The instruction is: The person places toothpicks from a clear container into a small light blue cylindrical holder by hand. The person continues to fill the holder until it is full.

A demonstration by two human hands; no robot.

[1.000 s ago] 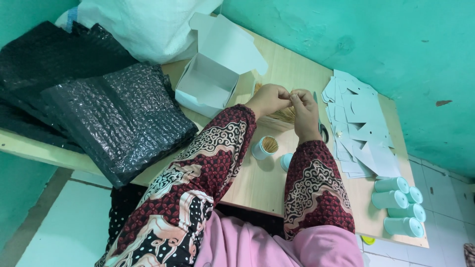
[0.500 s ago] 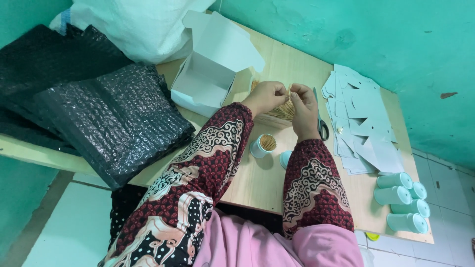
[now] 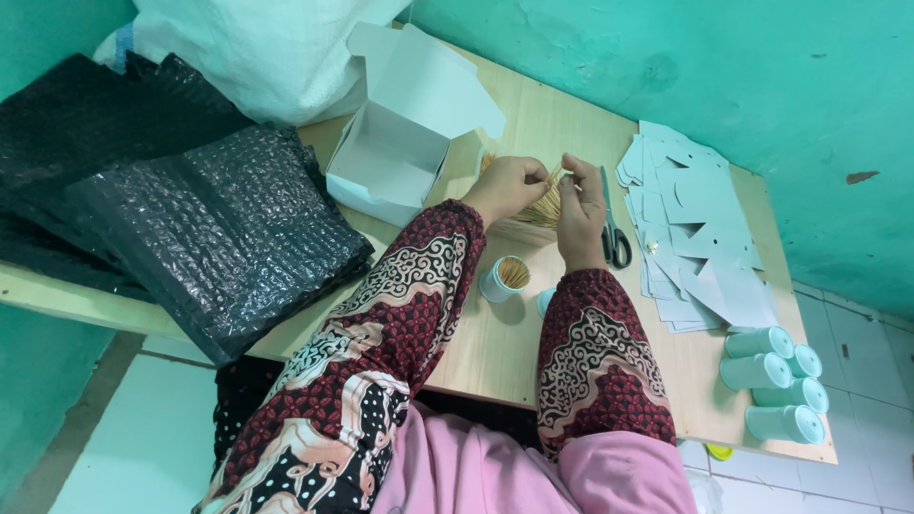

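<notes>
Both hands meet over the far middle of the wooden table (image 3: 495, 352) in the head view: the left hand (image 3: 509, 186) and right hand (image 3: 581, 205) are each clenched on one bundle of thin wooden sticks (image 3: 545, 202), whose long axis runs near to far between them. Just near of the left hand stands a small open tube (image 3: 502, 278) already holding sticks, with scissors (image 3: 612, 228) just right of the right hand

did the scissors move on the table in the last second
No. The scissors lie in the same spot, between the right hand and the stack of flat paper cutouts.
</notes>
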